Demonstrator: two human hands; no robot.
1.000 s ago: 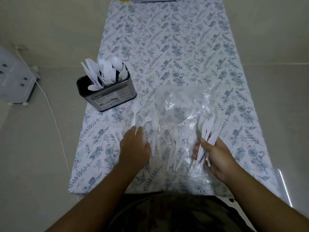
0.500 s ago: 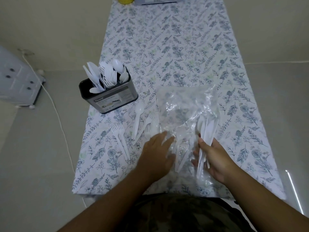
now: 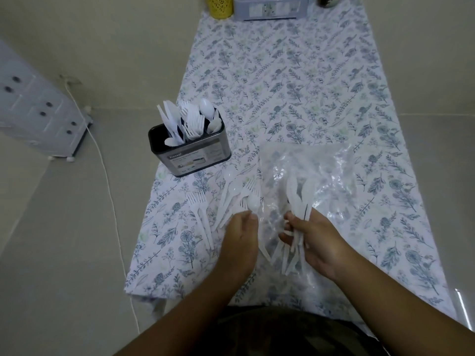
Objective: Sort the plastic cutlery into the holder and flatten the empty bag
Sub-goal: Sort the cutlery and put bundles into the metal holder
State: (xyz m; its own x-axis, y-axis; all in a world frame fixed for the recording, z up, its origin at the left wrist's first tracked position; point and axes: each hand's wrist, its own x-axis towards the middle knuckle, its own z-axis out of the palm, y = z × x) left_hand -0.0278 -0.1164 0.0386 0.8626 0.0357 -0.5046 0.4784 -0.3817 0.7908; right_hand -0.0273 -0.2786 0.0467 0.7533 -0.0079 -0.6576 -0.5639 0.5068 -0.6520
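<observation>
A dark metal holder [image 3: 191, 156] stands at the table's left edge with several white forks, spoons and knives upright in it. A clear plastic bag [image 3: 305, 170] lies crumpled in front of me. My right hand [image 3: 317, 242] grips a bundle of white plastic knives [image 3: 298, 199] over the bag. My left hand [image 3: 240, 236] is on the table at the bag's left edge, fingertips touching loose spoons and forks [image 3: 236, 194]. Whether it holds a piece I cannot tell. Two forks [image 3: 199, 214] lie further left.
A floral tablecloth [image 3: 295, 86] covers the narrow table. At the far end stand a yellow cup [image 3: 221, 6] and a grey box [image 3: 270, 7]. A white drawer unit [image 3: 38, 119] and a cable [image 3: 110, 196] are on the floor at the left.
My left hand went right toward the bag, then settled at the bag's left edge by the loose spoons. My right hand kept its bundle of knives. The camera tilted up a little.
</observation>
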